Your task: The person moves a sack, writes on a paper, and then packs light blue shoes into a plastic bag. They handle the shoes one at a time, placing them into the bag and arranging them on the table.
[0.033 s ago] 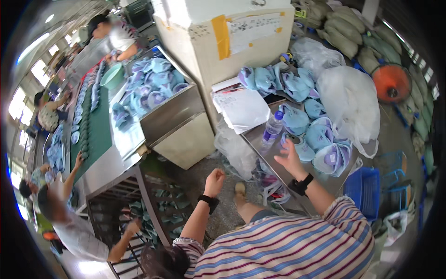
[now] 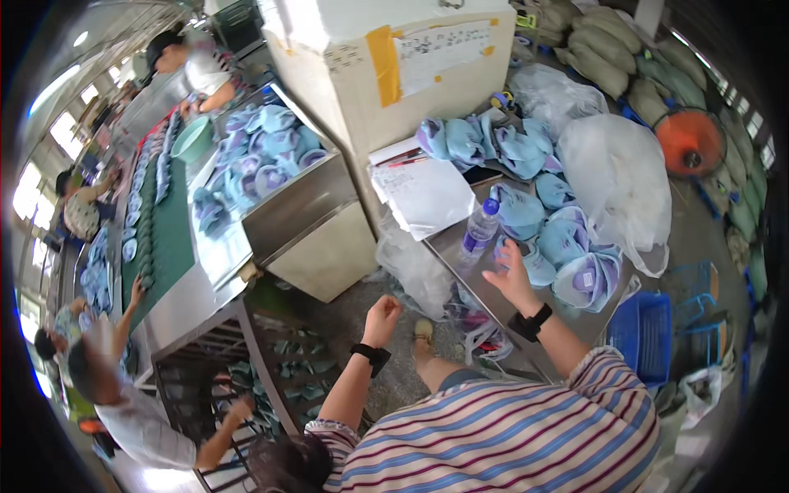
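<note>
My right hand [image 2: 511,279] is held over the metal table with its fingers apart and nothing in it. Just beyond it lie several light-blue pieces with purple insides [image 2: 585,278], which look like soft shoe uppers. To its left a bottle [image 2: 479,230] with a blue cap and purple label stands upright near the table edge. My left hand [image 2: 381,320] hangs in the air left of the table, fingers curled in; nothing shows in it. Each wrist has a black band.
A paper pad [image 2: 423,195] with pens lies behind the bottle. Clear plastic bags [image 2: 616,181] bulge at the table's right. A blue basket [image 2: 639,337] stands below. At left are a slatted rack [image 2: 261,361], a green conveyor [image 2: 175,238] and co-workers. A large fan [image 2: 692,144] stands far right.
The view has shifted slightly, moving most things a little to the left. My hands keep nearly the same pose, and nothing has been picked up or put down.
</note>
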A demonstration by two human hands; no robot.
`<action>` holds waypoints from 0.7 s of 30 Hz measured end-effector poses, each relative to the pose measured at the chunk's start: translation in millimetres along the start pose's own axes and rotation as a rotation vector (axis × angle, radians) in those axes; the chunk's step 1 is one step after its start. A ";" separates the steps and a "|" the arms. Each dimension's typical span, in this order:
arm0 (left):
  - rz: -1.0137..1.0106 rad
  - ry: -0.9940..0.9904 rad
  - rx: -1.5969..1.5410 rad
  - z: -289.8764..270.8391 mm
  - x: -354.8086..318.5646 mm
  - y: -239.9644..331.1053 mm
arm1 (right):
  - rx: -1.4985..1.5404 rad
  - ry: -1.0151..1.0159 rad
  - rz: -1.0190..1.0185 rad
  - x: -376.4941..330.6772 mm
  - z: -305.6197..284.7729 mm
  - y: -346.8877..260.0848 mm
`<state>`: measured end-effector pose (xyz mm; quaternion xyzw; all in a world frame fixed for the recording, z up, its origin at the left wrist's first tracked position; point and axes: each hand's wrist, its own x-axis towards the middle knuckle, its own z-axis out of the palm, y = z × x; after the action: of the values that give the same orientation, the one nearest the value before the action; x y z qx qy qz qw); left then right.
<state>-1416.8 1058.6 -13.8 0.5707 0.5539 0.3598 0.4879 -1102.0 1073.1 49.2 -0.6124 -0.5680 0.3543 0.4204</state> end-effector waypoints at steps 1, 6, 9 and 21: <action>0.021 -0.053 -0.092 3.0 15.8 13.7 | 0.002 0.115 -0.027 14.4 4.4 -2.3; -0.028 -0.253 -0.111 -22.6 72.0 49.9 | -0.100 0.334 -0.224 66.4 32.3 30.6; 0.138 -0.260 0.160 -54.1 120.1 77.3 | 0.002 0.254 -0.076 78.7 33.2 -10.2; 0.580 -0.035 0.596 -18.7 277.8 105.0 | -0.135 0.367 -0.124 202.6 -105.4 -98.6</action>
<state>-1369.6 1344.1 55.5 0.8253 0.4418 0.2965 0.1889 -1024.1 1262.7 190.2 -0.6573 -0.5409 0.1716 0.4958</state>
